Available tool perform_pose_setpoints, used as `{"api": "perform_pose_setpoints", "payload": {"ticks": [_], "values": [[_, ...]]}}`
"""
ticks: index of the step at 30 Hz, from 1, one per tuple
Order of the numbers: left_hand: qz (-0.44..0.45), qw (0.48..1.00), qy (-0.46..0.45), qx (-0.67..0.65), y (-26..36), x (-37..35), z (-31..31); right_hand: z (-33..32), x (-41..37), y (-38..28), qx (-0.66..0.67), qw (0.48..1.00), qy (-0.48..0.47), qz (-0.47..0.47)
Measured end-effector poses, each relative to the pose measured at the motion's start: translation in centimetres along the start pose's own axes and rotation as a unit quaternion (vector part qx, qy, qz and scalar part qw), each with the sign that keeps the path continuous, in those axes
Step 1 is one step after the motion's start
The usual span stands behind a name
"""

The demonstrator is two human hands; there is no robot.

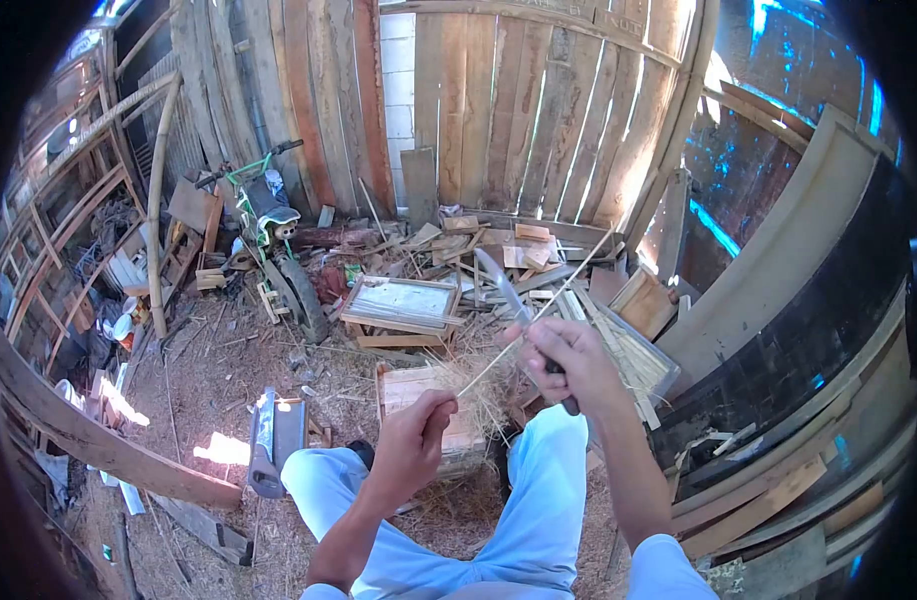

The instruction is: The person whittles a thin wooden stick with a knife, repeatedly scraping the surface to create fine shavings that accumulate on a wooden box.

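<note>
My left hand (414, 438) is closed in a pinch on the lower end of a long thin wooden strip (584, 266), perhaps bamboo. The strip slants up and away to the right, its far end over the scrap pile. My right hand (578, 362) grips the dark handle of a knife (502, 284), its curved blade pointing up and left. The strip passes right at the fingers of this hand, by the base of the blade. Below, between my knees, pale shavings (478, 375) lie over a wooden block (403, 388).
A handsaw (264, 455) lies by my left knee. Ahead stand a wooden frame with a pale panel (403, 300) and a small motorbike (278, 225). Scrap wood (538, 245) is heaped before the plank wall (518, 120). Boards (778, 500) are stacked on the right.
</note>
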State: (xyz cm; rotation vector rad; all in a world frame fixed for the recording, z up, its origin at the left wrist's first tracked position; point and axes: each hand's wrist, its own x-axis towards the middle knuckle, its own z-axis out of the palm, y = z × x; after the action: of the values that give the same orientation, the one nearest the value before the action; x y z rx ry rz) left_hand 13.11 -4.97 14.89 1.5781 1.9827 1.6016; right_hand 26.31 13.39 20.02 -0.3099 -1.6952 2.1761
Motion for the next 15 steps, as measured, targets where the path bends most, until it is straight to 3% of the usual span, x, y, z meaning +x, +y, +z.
{"api": "perform_pose_setpoints", "payload": {"ticks": [2,3,8,15], "values": [[-0.031,0.999,-0.009,-0.008,0.1,-0.2,-0.2,-0.3,-0.4,-1.0,0.001,0.999,0.035,0.02],[-0.031,0.999,-0.01,-0.009,-0.1,-0.2,0.0,-0.6,-0.4,-0.8,0.035,0.999,0.006,0.018],[0.109,0.983,0.081,0.122,0.2,0.4,1.3,2.4,-0.9,1.5,-0.017,0.994,-0.088,0.061],[0.124,0.973,0.072,0.181,0.3,0.2,1.0,2.8,-0.8,1.4,0.006,0.995,-0.078,0.065]]}}
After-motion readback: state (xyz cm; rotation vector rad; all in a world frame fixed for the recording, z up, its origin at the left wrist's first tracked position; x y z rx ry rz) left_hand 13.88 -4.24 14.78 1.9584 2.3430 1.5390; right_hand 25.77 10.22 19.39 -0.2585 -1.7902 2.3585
